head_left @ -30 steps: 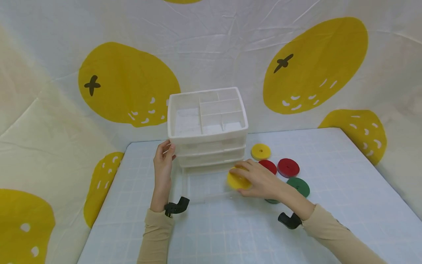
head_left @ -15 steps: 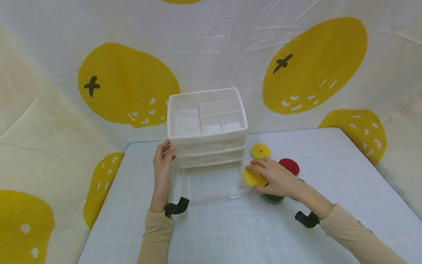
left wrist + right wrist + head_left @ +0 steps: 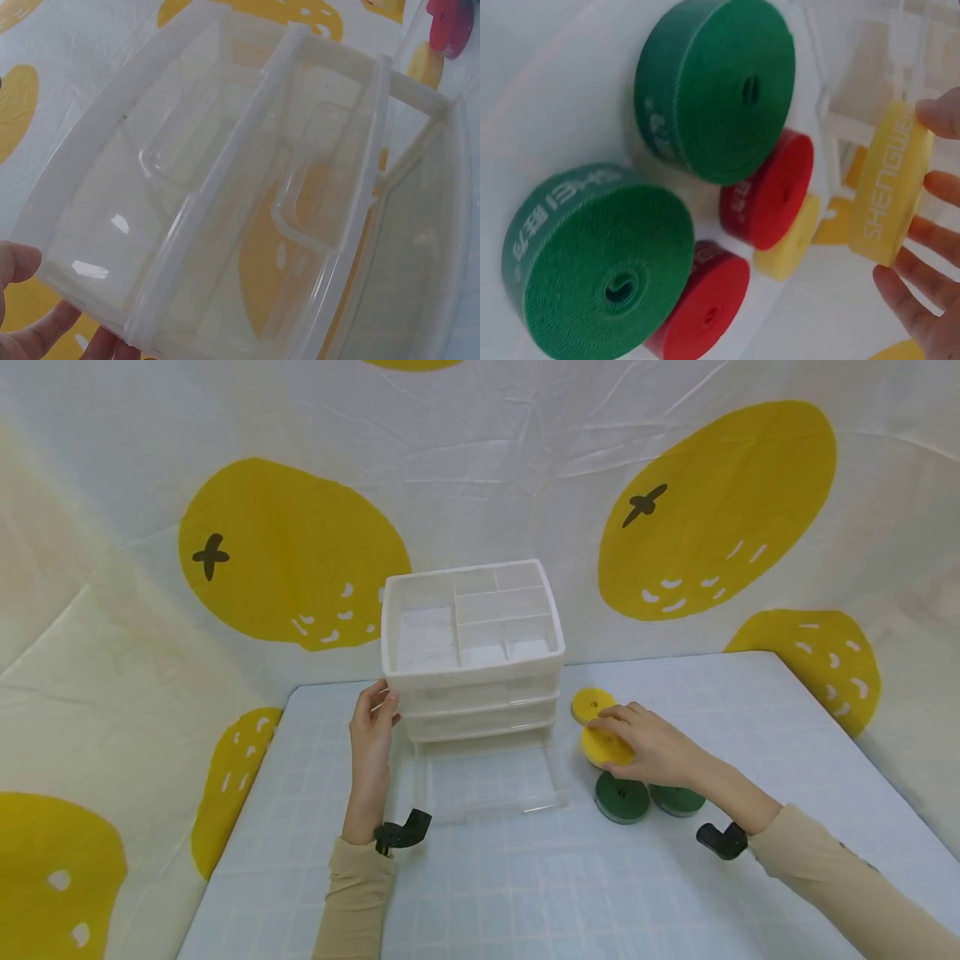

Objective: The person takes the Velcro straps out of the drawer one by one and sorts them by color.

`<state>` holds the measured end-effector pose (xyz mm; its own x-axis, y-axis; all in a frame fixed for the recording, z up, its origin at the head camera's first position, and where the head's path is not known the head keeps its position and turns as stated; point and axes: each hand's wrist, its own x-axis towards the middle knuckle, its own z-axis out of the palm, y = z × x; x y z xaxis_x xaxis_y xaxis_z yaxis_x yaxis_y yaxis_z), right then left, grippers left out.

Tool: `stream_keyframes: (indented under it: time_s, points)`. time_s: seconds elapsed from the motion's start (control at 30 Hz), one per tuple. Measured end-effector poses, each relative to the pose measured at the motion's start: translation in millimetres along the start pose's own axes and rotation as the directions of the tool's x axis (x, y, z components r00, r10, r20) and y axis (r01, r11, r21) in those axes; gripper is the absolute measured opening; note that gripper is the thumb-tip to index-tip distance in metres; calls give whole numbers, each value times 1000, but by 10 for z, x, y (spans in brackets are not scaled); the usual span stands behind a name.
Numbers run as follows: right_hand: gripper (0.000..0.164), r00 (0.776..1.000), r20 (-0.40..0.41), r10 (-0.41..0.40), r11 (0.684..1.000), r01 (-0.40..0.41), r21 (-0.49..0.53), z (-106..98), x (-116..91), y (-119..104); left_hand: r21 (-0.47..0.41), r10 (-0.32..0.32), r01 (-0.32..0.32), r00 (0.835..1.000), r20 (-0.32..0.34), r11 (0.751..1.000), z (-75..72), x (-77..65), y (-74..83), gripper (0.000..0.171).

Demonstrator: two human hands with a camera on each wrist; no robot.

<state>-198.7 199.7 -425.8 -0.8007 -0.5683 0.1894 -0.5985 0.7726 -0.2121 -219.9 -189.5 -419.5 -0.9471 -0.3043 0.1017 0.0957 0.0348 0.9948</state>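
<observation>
My right hand point(image 3: 656, 747) grips a yellow roll of hook-and-loop tape point(image 3: 889, 187) by its edge, thumb on one side and fingers on the other; lettering runs round its rim. It is held above the table, right of a white drawer organizer point(image 3: 472, 681). Two green rolls point(image 3: 622, 797) lie just below this hand. Two red rolls point(image 3: 769, 191) show in the right wrist view but are hidden by the hand in the head view. My left hand point(image 3: 370, 722) holds the organizer's left front corner, thumb on the front frame and fingers along the side.
The organizer's see-through bottom drawer point(image 3: 487, 802) stands pulled out toward me. On top is a divided tray point(image 3: 427, 631). Another yellow roll point(image 3: 589, 700) lies on the table right of the organizer. A printed cloth point(image 3: 480, 460) hangs behind the table.
My right hand has moved right with the yellow roll, from over the pulled-out drawer to above the other rolls. The red rolls have become hidden in the head view. My left hand stays put.
</observation>
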Motion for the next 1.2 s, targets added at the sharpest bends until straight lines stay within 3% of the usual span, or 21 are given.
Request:
stream_keyframes:
  time_s: [0.67, 1.2]
  points:
    - [58, 979, 86, 187, 981, -191, 39, 90, 110, 485, 15, -7, 7, 1000, 1, 1000, -7, 6, -17, 40]
    - [57, 957, 98, 272, 959, -277, 50, 112, 217, 858, 3, -10, 10, 1000, 16, 1000, -14, -3, 7, 39]
